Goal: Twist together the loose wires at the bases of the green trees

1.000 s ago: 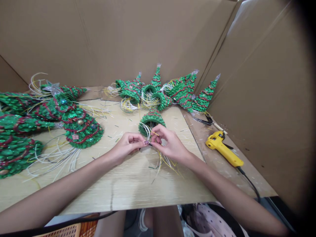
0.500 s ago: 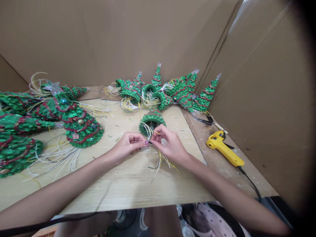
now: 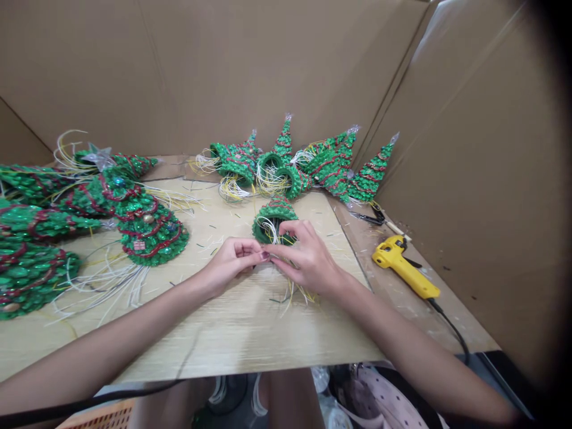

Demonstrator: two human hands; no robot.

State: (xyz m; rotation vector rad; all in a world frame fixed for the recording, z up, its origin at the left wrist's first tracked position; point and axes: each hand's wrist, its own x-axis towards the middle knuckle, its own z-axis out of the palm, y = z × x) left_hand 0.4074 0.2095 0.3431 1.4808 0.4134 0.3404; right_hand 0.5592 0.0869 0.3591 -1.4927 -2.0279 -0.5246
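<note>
My left hand [image 3: 235,262] is closed, thumb and index finger pinching thin wires at their tips; the exact grip is partly hidden. My right hand [image 3: 308,256] meets those fingertips from the right, its index finger and thumb stretched out and apart. Just behind both hands, a small green Christmas tree ornament [image 3: 276,210] lies with its hollow base facing me. White wires [image 3: 269,227] come out of that base toward my fingers. Below my right hand, white and yellow wire ends [image 3: 297,292] spread over the table.
Several wired trees lie along the back, including a tree [image 3: 370,173] at right. A decorated tree [image 3: 149,229] stands at left among others lying down. A yellow glue gun [image 3: 404,265] and dark pliers [image 3: 370,215] lie right. Wire scraps dot the table [image 3: 214,345].
My right hand's fingers have straightened and spread from a pinch, reaching to my left fingertips. A small dark piece seen between the hands is now hidden. My left hand stays pinched.
</note>
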